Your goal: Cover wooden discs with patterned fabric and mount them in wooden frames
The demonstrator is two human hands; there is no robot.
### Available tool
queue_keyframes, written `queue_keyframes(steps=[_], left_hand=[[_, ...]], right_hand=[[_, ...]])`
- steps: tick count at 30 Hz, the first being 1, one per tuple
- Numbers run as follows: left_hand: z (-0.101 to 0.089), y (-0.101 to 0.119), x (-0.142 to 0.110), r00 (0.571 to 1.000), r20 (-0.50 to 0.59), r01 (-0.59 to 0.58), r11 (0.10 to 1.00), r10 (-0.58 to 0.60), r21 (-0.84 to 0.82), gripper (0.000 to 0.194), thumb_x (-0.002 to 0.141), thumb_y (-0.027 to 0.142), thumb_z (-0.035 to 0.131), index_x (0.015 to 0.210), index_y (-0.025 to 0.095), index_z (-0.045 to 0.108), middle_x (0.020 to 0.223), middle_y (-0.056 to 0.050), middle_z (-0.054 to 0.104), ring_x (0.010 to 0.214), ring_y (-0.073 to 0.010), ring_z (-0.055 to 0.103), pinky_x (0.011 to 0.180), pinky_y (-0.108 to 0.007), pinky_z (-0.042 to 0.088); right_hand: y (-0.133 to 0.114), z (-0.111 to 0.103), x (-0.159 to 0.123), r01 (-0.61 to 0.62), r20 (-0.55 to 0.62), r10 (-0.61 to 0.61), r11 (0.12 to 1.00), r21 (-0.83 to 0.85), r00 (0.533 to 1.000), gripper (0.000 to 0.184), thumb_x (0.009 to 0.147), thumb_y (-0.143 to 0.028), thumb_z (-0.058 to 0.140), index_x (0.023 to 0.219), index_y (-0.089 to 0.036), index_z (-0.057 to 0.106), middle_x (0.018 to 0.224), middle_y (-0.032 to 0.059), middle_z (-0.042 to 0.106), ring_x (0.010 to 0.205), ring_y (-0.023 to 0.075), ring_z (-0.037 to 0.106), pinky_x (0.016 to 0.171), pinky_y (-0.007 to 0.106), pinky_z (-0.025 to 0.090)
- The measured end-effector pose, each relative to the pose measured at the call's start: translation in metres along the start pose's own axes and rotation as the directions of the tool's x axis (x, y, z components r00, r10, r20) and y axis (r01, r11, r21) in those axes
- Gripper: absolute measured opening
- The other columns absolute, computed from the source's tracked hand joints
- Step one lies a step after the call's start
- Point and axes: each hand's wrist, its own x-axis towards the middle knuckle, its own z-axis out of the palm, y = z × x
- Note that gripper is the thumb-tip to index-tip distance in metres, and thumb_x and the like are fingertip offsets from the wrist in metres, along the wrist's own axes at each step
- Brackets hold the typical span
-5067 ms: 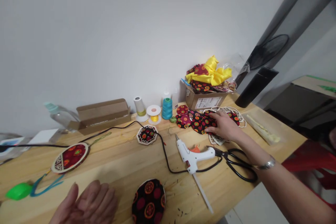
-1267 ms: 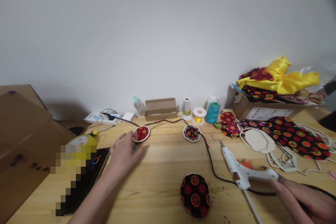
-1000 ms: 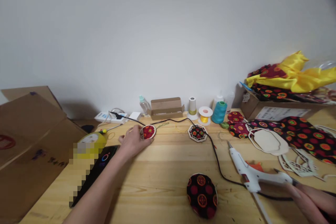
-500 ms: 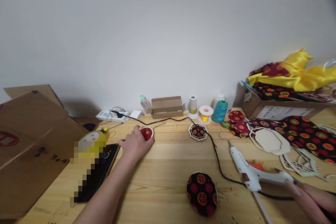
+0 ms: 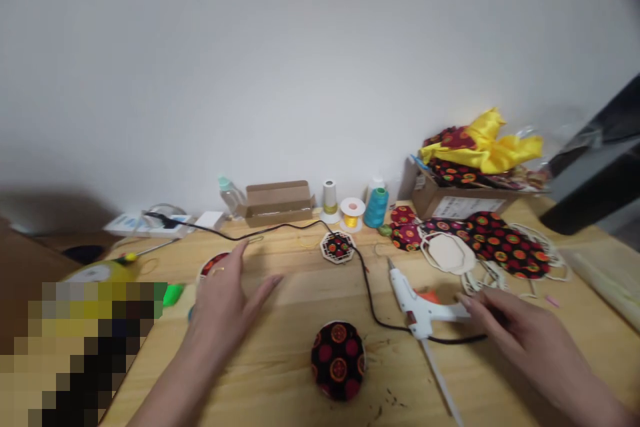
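Note:
My left hand [image 5: 223, 297] is over the left of the table, thumb and index finger spread apart. Just behind its fingers lies a small red patterned disc with a pale rim [image 5: 213, 263], partly covered by the hand. My right hand [image 5: 523, 330] pinches the handle end of a white hot glue gun [image 5: 425, 310]. The gun lies on its side, nozzle pointing away, with a glue stick [image 5: 440, 380] sticking out of it. Between the hands rests a round black-and-red fabric-covered disc [image 5: 339, 360]. Farther back sits an octagonal lattice piece with patterned fabric [image 5: 337, 247].
A black cord [image 5: 370, 293] crosses the wooden table. Along the wall stand a small open carton [image 5: 279, 203], a teal thread cone [image 5: 376, 208] and thread spools. Patterned fabric pieces [image 5: 507, 243] and pale cutouts [image 5: 449, 253] lie right, before a box heaped with cloth [image 5: 467, 203].
The view has swung right, so the table things appear farther left. My left hand has drawn back from the red disc and its fingers have spread. More of my right hand shows at the glue gun handle.

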Motion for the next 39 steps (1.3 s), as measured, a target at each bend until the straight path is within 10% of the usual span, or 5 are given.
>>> queue_keyframes(steps=[3, 7, 19, 30, 39], left_hand=[[0.015, 0.023, -0.024, 0.983, 0.163, 0.166, 0.786, -0.083, -0.596, 0.053, 0.074, 0.056, 0.060, 0.115, 0.024, 0.058, 0.122, -0.011, 0.063, 0.103, -0.0310, 0.061, 0.081, -0.040, 0.049], [0.041, 0.042, -0.048, 0.978, 0.187, 0.207, 0.569, -0.095, -0.796, 0.039, 0.070, 0.046, 0.069, 0.102, 0.024, 0.066, 0.107, -0.007, 0.069, 0.102, -0.0262, 0.060, 0.085, -0.033, 0.048], [0.065, 0.033, -0.055, 0.996, 0.051, 0.081, 0.607, -0.066, -0.791, 0.040, 0.072, 0.051, 0.069, 0.101, 0.024, 0.067, 0.101, -0.007, 0.068, 0.088, -0.0232, 0.061, 0.081, -0.031, 0.046], [0.067, 0.029, -0.058, 0.993, 0.111, 0.111, 0.633, -0.039, -0.766, 0.041, 0.074, 0.052, 0.068, 0.106, 0.026, 0.064, 0.105, -0.005, 0.067, 0.093, -0.0227, 0.061, 0.081, -0.028, 0.045], [0.069, 0.028, -0.058, 0.997, 0.074, 0.073, 0.670, -0.027, -0.739, 0.039, 0.075, 0.052, 0.065, 0.105, 0.026, 0.064, 0.105, -0.003, 0.068, 0.097, -0.0221, 0.061, 0.079, -0.027, 0.046]], right_hand=[[0.022, -0.008, 0.024, -0.039, 0.077, 0.057, 0.973, -0.226, 0.995, 0.035, 0.087, -0.045, 0.041, 0.080, -0.021, 0.066, 0.081, 0.0065, 0.068, 0.069, 0.0206, 0.063, 0.059, 0.030, 0.045], [0.055, -0.009, 0.050, -0.103, 0.051, 0.128, 0.935, -0.340, 0.990, 0.034, 0.085, -0.033, 0.043, 0.099, -0.013, 0.067, 0.102, 0.0153, 0.067, 0.097, 0.0286, 0.061, 0.082, 0.038, 0.045], [0.046, 0.015, 0.087, -0.351, 0.081, 0.388, 0.891, -0.288, 0.918, 0.066, 0.078, -0.042, 0.061, 0.133, -0.009, 0.045, 0.095, 0.0170, 0.070, 0.090, 0.0306, 0.065, 0.069, 0.034, 0.044], [0.053, 0.006, 0.083, -0.437, 0.093, 0.428, 0.890, 0.130, 0.899, 0.021, 0.072, -0.039, 0.061, 0.067, -0.019, 0.059, 0.056, 0.0008, 0.062, 0.054, 0.0161, 0.057, 0.050, 0.026, 0.038], [0.048, 0.001, 0.091, -0.547, 0.240, 0.491, 0.736, 0.399, 0.837, 0.029, 0.088, -0.041, 0.054, 0.088, -0.012, 0.060, 0.069, 0.0023, 0.062, 0.057, 0.0121, 0.057, 0.053, 0.026, 0.048]])
